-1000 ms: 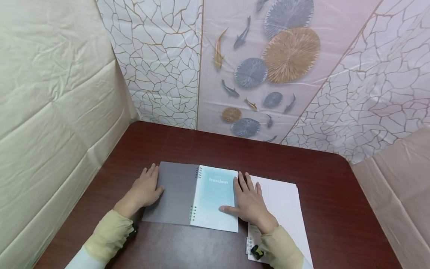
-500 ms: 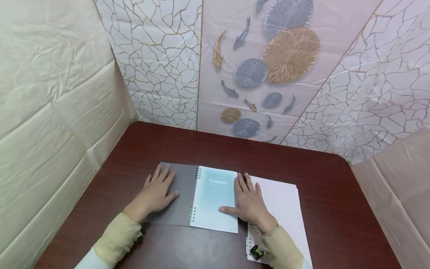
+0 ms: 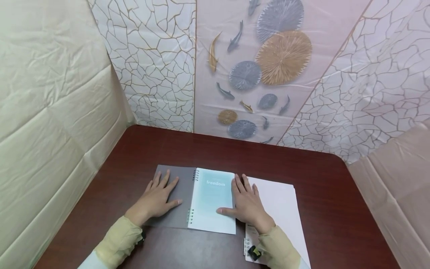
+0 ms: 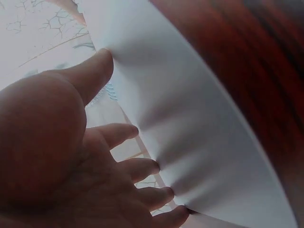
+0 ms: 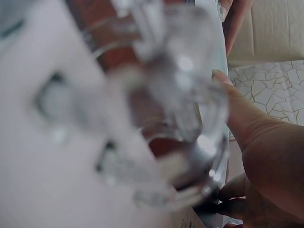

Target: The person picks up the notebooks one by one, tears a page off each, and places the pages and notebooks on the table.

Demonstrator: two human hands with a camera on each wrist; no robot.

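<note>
A ring-bound notebook (image 3: 215,201) lies spread on the table, its right side a pale teal page printed "freedom". Its grey cover (image 3: 183,179) is folded out to the left. My left hand (image 3: 156,200) rests on that cover, fingers spread. In the left wrist view the fingertips (image 4: 130,130) of this hand touch a smooth pale surface. My right hand (image 3: 248,205) lies along the page's right edge, with its thumb stretched over the page. Under the right wrist is a second white ring-bound pad (image 3: 282,213), partly hidden by the forearm.
The dark red-brown table (image 3: 208,149) reaches back to a patterned cloth wall (image 3: 161,74). Pale cloth (image 3: 53,112) hangs along the left side. Blurred clear rings (image 5: 180,95) fill much of the right wrist view.
My left hand has moved right, from the grey cover's outer edge onto its surface, with fingers more spread. The right hand stays at the page edge. The head view has shifted slightly.
</note>
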